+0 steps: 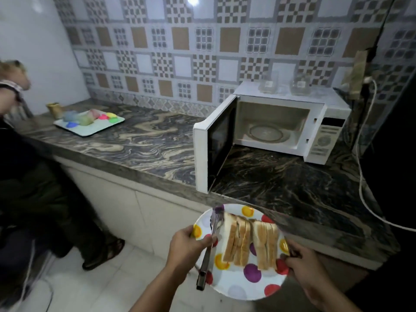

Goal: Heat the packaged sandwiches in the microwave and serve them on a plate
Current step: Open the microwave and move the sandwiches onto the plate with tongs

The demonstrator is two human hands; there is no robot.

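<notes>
Microwave (290,124) cavity open, door (213,152) swung left blocking that side; bare countertop (135,145) between door and tray (90,124)

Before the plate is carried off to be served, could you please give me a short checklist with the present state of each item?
1. Sandwiches on plate: ok, two rows standing on edge.
2. Plate held at both sides: ok, left hand and right hand grip the rim.
3. Tongs secured: ok, pinched against the plate by the left hand.
4. Microwave emptied: ok, only its turntable shows.
5. Microwave door shut: not ok, it stands open.
6. Sandwiches heated: cannot tell.
</notes>
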